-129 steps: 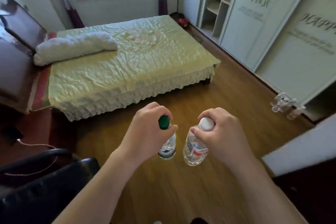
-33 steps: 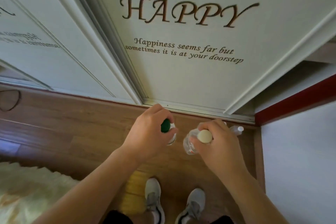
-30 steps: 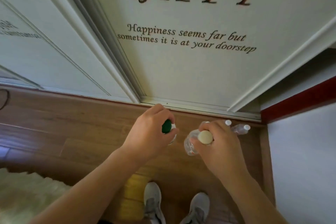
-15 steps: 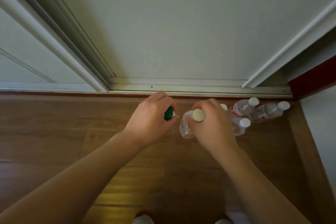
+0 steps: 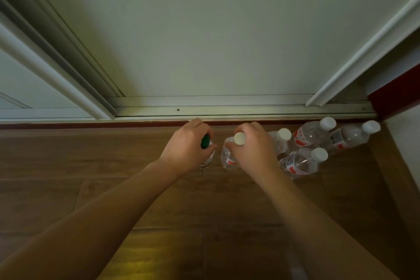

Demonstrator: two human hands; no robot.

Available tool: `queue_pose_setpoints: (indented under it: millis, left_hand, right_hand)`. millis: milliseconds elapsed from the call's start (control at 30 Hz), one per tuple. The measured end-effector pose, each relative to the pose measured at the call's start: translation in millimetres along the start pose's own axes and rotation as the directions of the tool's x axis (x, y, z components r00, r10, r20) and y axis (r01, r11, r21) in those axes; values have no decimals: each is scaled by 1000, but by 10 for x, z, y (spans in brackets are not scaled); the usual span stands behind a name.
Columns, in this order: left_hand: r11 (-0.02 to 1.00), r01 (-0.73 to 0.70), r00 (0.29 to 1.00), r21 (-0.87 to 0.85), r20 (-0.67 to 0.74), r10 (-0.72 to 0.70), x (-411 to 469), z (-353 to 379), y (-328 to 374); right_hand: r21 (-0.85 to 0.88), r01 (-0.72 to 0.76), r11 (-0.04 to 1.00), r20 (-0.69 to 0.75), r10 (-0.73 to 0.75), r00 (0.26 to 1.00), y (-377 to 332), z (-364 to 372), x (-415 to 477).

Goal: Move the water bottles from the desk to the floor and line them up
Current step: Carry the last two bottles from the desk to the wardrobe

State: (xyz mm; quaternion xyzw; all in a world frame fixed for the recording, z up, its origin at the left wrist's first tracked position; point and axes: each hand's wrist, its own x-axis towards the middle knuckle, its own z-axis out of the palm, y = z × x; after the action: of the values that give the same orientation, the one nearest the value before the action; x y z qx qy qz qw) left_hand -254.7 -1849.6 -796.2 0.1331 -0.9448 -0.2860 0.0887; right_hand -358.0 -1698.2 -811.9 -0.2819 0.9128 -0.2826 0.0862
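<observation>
Four floor bottles, apparently; left hand, green-capped bottle (right hand, white-capped bottle).

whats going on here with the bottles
A person leans over the wooden floor by a white sliding door. The left hand grips a green-capped bottle by its top, the right hand a white-capped bottle. Four more white-capped bottles stand clustered on the floor to the right, by the corner. Neither held bottle is released yet.

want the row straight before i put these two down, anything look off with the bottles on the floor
One front bottle stands ahead of the back three bottles by the sliding door, breaking the row. The left hand holds a green-capped bottle, unlike the white-capped rest. No spill shows.
</observation>
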Motion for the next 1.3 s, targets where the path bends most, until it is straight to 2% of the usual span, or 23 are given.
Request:
queue_pose_setpoints:
  millis: [333, 1033, 1300]
  left_hand:
    - [999, 44, 997, 26, 60, -45, 10, 219, -187]
    - [990, -24, 998, 141, 55, 16, -75, 294, -235]
    - [987, -62, 998, 151, 36, 57, -87, 176, -122]
  right_hand:
    - [12, -33, 999, 62, 33, 998, 126, 138, -14]
    - [-58, 25, 998, 59, -22, 998, 112, 144, -140]
    - [-22, 56, 998, 55, -55, 997, 67, -6, -148]
